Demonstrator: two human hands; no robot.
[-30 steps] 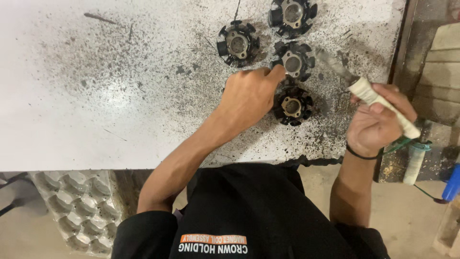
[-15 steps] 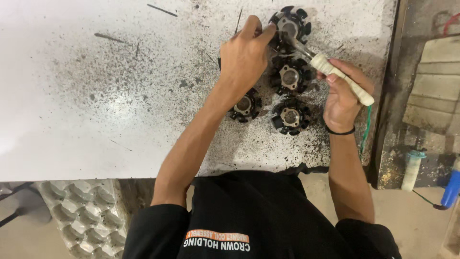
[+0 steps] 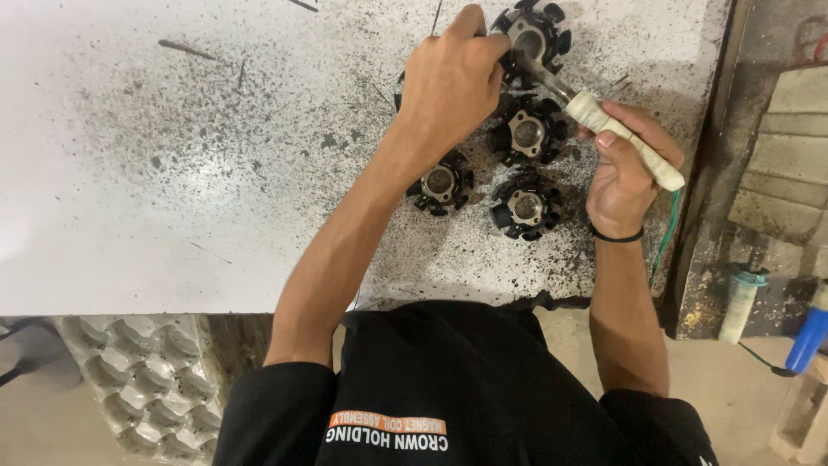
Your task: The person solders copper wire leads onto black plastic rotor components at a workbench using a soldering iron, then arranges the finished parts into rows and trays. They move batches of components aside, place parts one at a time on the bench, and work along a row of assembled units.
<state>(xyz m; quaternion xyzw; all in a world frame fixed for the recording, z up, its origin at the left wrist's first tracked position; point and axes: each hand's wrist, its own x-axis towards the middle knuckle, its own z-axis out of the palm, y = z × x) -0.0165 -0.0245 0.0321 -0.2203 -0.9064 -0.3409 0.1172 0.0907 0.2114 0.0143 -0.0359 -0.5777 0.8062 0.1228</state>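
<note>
Several black round stator cores with metal centres lie on the stained white table (image 3: 172,173). My left hand (image 3: 453,78) reaches to the far core (image 3: 539,30) and pinches something small at its left edge; what it pinches is hidden by the fingers. My right hand (image 3: 625,168) grips a hand tool (image 3: 604,129) with a pale wrapped handle and a metal shaft. The tool's tip rests at the far core. Three more cores sit nearer me: one in the middle (image 3: 528,131), one lower left (image 3: 442,181), one lower right (image 3: 524,205).
A green wire (image 3: 668,229) hangs off the table's right edge. To the right stand a dirty ledge, a pale tube (image 3: 740,304) and a blue handle (image 3: 809,336). A grey moulded tray (image 3: 147,380) lies below the table at the left.
Both hands have moved away from me, from the nearer cores up to the far core. The tool's tip swung from pointing off to the side to resting at that far core.
</note>
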